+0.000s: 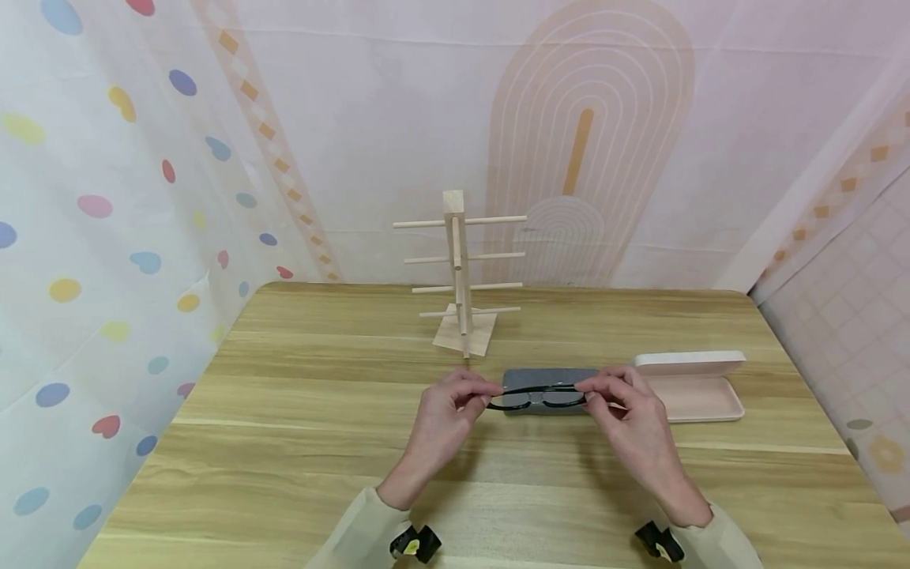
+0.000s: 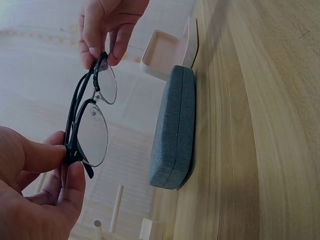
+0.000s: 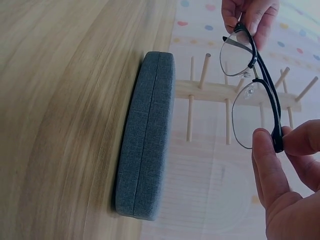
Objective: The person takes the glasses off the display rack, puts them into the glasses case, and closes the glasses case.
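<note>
A pair of eyeglasses (image 1: pixel 540 397) with black upper rims and clear lenses hangs above the table between both hands. My left hand (image 1: pixel 446 415) pinches one end of the frame between thumb and fingers. At the opposite end, my right hand (image 1: pixel 633 423) pinches the other hinge corner. The temples look folded in behind the lenses in the left wrist view. Behind and below the glasses lies a closed grey fabric glasses case (image 2: pixel 173 127), partly covered by them in the head view. Its whole length shows in the right wrist view.
An open white case (image 1: pixel 700 395) with a pale pink inside lies right of the grey one. A wooden stand (image 1: pixel 458 269) with several horizontal pegs rises at the table's back middle. A patterned curtain (image 1: pixel 398 118) hangs behind the wooden table (image 1: pixel 298 442).
</note>
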`<state>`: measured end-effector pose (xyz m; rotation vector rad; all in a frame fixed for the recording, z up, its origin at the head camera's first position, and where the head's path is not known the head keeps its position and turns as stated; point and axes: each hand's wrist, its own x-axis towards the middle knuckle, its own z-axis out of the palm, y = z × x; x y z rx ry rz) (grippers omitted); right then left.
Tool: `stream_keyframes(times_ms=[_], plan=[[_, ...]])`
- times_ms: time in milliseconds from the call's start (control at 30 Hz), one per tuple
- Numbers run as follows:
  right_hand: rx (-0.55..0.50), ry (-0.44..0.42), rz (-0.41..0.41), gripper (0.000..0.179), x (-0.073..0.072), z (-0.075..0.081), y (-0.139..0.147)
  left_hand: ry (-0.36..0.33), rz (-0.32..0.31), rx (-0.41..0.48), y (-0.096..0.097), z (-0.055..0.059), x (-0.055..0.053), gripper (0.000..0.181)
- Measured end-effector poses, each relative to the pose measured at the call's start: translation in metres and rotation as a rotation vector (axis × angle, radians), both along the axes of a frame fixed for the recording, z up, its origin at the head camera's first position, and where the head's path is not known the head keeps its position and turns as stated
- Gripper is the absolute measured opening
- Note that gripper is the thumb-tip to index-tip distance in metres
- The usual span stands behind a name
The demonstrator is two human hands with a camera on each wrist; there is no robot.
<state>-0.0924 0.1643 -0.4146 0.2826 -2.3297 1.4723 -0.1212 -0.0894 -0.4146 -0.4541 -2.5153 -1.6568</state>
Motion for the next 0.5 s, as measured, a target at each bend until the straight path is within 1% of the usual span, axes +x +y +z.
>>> stream_keyframes(times_ms=[67, 167, 233, 333, 400, 500], plan=[[0.0, 0.005, 0.005, 0.022, 0.0, 0.0, 0.0, 0.005, -0.005, 0.002, 0.0, 0.0, 0.0, 0.024], [-0.007, 0.007, 0.013, 0.023, -0.001, 0.0, 0.001, 0.007, -0.002, 0.033, 0.0, 0.0, 0.0, 0.021], [-0.022, -0.01, 0.019, 0.023, -0.001, 0.0, 0.002, 0.0, 0.006, 0.066, 0.0, 0.0, 0.0, 0.019], [-0.044, -0.063, 0.014, 0.024, 0.0, 0.001, 0.005, -0.028, 0.015, 0.125, 0.001, 0.0, 0.0, 0.017], [-0.053, -0.106, 0.001, 0.023, 0.0, 0.003, 0.007, -0.047, -0.001, 0.173, 0.001, 0.001, 0.001, 0.019], [-0.05, -0.154, -0.021, 0.022, 0.0, 0.006, 0.011, -0.071, -0.059, 0.266, 0.002, 0.0, 0.001, 0.026]])
